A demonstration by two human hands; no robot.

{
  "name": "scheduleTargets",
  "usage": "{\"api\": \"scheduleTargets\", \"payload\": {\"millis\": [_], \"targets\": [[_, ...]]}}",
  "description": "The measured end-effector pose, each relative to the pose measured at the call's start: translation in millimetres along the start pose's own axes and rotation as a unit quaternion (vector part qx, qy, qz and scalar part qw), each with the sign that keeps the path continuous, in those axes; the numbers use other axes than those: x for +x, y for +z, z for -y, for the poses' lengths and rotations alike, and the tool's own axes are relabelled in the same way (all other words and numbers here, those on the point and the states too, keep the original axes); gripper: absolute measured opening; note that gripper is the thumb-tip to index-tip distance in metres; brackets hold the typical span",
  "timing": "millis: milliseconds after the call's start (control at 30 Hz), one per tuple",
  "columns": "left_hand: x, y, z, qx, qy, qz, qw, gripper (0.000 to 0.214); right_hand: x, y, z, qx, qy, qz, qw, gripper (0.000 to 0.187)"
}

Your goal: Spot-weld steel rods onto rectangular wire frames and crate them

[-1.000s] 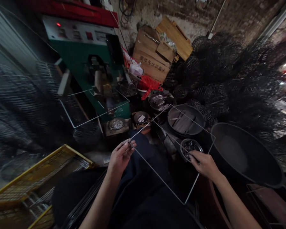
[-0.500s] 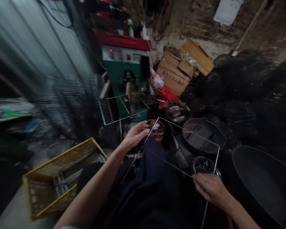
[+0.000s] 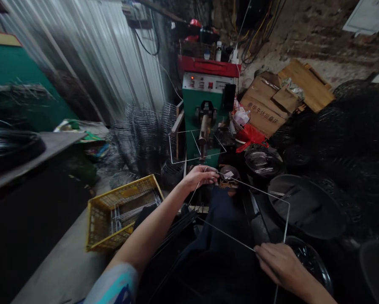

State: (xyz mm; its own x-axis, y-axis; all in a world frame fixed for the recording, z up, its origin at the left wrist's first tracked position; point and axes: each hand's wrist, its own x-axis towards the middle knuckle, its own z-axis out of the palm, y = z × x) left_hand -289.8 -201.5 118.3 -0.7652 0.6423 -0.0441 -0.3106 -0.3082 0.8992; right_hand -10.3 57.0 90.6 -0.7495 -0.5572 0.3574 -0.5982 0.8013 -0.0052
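Note:
A thin metal wire frame (image 3: 255,188), bent into a large rectangle, spans the space over my lap. My left hand (image 3: 203,176) pinches it at the far left corner, thumb and fingers together. On the near right side my right hand (image 3: 277,261) is closed round the same frame. Beyond my left hand, a second wire frame (image 3: 186,161) rests at the front of a green machine (image 3: 192,101) with a red top, around its metal arm (image 3: 204,128). A small round dish (image 3: 232,169) with something white in it sits just past my left fingertips.
A yellow crate (image 3: 93,228) with metal rods stands on the floor at left. Stacked wire rings (image 3: 143,135) lean by the corrugated wall. Dark round pans (image 3: 306,211), a red bag (image 3: 253,137) and a cardboard box (image 3: 262,105) crowd the right. A table edge juts in at far left.
My left hand has closed from spread fingers onto the frame's far corner. The right hand keeps its hold. The view has swung left, bringing in the table at far left.

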Motion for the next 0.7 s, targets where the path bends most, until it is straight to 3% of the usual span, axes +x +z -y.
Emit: {"api": "scheduleTargets", "payload": {"millis": [367,700], "targets": [[4,-9.0,0,0.016,0.031,-0.022,0.999,0.033,5,21,-7,0.002,-0.01,0.016,1.0,0.022],[-5,12.5,-19,0.092,0.064,-0.048,0.993,0.029,-1,41,-18,0.021,0.009,-0.028,0.999,0.028]]}}
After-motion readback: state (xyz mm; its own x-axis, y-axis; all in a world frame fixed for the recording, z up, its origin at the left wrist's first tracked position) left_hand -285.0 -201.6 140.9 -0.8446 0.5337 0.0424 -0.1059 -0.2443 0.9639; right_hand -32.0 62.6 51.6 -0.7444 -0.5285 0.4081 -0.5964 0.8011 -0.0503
